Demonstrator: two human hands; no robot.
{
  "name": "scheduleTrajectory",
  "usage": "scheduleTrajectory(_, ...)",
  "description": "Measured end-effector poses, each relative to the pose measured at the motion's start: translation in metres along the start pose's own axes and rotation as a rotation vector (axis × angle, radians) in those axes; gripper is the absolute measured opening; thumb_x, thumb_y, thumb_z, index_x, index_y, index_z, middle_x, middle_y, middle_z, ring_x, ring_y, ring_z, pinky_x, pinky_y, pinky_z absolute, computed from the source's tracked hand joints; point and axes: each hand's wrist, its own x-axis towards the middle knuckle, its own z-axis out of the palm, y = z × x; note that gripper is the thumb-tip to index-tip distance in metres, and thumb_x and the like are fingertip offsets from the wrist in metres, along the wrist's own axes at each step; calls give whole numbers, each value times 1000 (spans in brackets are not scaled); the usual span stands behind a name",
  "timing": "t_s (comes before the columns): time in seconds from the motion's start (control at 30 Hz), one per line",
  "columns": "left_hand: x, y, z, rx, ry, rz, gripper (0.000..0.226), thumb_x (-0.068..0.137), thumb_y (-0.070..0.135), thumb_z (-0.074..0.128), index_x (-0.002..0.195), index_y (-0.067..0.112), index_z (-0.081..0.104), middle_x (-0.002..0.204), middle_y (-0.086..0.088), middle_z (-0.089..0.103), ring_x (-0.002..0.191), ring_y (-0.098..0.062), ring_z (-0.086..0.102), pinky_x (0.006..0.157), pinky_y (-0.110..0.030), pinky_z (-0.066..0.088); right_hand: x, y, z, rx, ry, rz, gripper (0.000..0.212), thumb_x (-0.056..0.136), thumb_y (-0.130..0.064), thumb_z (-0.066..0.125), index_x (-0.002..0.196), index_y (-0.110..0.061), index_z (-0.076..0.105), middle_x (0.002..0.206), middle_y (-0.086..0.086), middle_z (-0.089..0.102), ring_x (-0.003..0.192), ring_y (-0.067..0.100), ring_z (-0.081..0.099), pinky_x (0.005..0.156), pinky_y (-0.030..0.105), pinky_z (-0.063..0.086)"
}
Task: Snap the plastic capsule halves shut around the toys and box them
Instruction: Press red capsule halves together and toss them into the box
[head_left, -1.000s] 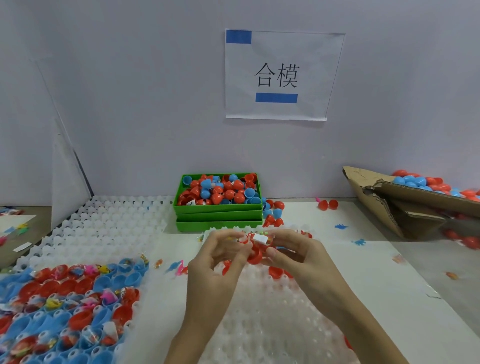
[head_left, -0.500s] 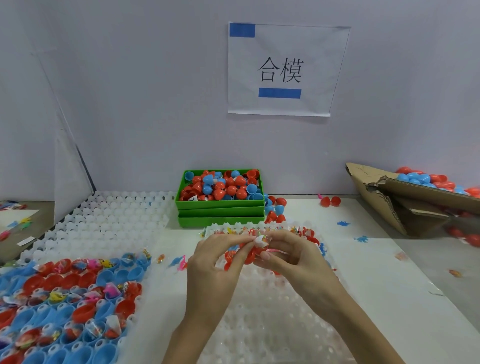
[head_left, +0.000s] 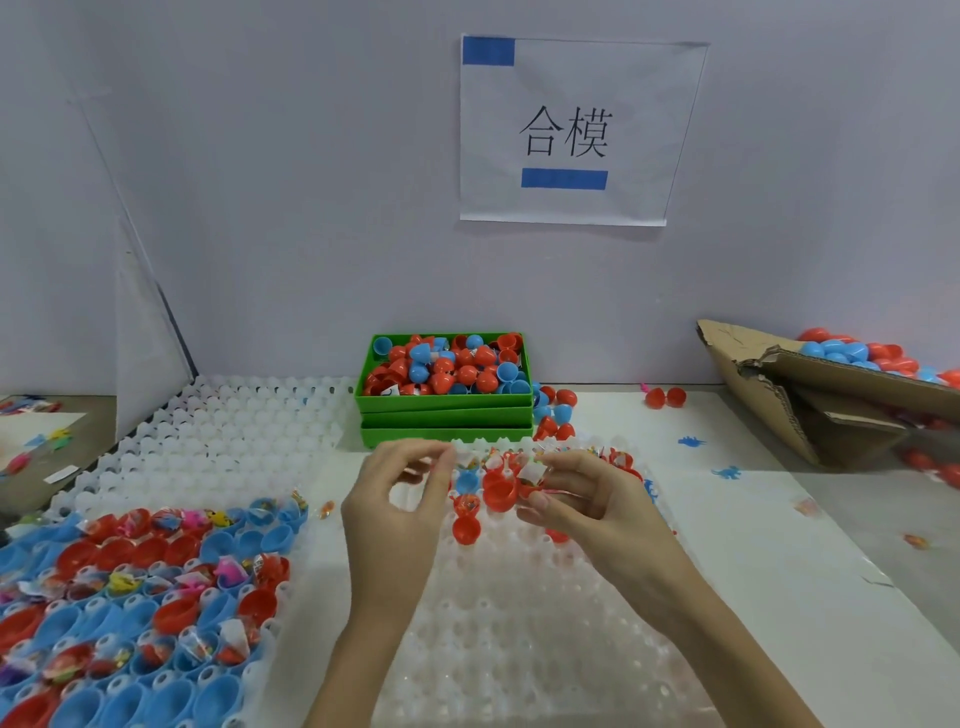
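My right hand (head_left: 592, 506) pinches a red capsule half (head_left: 498, 492) with a clear toy packet (head_left: 531, 473) sticking out of its top. It holds this just above the white dimpled tray (head_left: 519, 613). My left hand (head_left: 400, 504) hovers a little to the left, apart from the capsule. Its thumb and forefinger curl toward each other, and I cannot tell whether they pinch anything. More filled red halves (head_left: 466, 527) stand in the tray below my hands. The cardboard box (head_left: 831, 400) at the right holds closed red and blue capsules (head_left: 857, 353).
A stack of green bins (head_left: 447, 413) behind my hands is full of loose capsule halves. At the left, a second tray (head_left: 208, 452) carries blue and red halves with toys in them. Loose capsules (head_left: 665, 397) and small toys (head_left: 727, 473) lie on the table.
My hands were pressed together on the red capsule. Now my left hand has drawn away to the left, and my right hand alone keeps the capsule half and its packet.
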Motion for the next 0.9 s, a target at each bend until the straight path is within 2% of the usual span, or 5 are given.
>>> scheduleTrajectory(0.33, 0, -31, 9, 277, -162, -104, 13, 84, 17, 88, 96, 18, 85, 82, 11, 77, 75, 1, 69, 70, -12, 56, 5, -1, -10, -29, 131, 2, 28, 87, -20, 78, 112, -27, 68, 96, -16, 78, 89, 10, 78, 68, 11, 56)
scheduleTrajectory(0.53, 2, -29, 10, 435, -250, 44, 14, 80, 8, 89, 86, 19, 83, 82, 3, 73, 83, -11, 62, 73, -16, 45, 6, 1, -12, -47, 159, 1, 26, 86, -23, 79, 108, -30, 69, 102, -10, 77, 93, 9, 77, 69, 13, 57)
scheduleTrajectory(0.63, 2, -29, 11, 428, -250, 87, 10, 80, 9, 89, 85, 14, 83, 87, 2, 73, 89, -14, 59, 80, -20, 43, 7, 1, -11, -86, 160, 13, 29, 87, -23, 79, 114, -28, 68, 109, -8, 76, 98, 12, 76, 81, 19, 60)
scheduleTrajectory(0.8, 1, -29, 7, 439, -242, 50, 18, 89, 16, 83, 106, 15, 82, 95, -1, 75, 90, -14, 66, 82, -27, 54, 8, 2, -11, -85, 159, 14, 29, 87, -22, 79, 113, -31, 67, 108, -12, 74, 93, 4, 75, 71, 12, 56)
scheduleTrajectory(0.9, 1, -22, 3, 513, -193, 153, 28, 92, 19, 80, 119, 16, 79, 110, -2, 77, 105, -19, 68, 91, -33, 56, 8, 3, -10, -75, 155, 7, 30, 87, -20, 80, 112, -30, 67, 106, -12, 75, 90, 4, 76, 68, 11, 55)
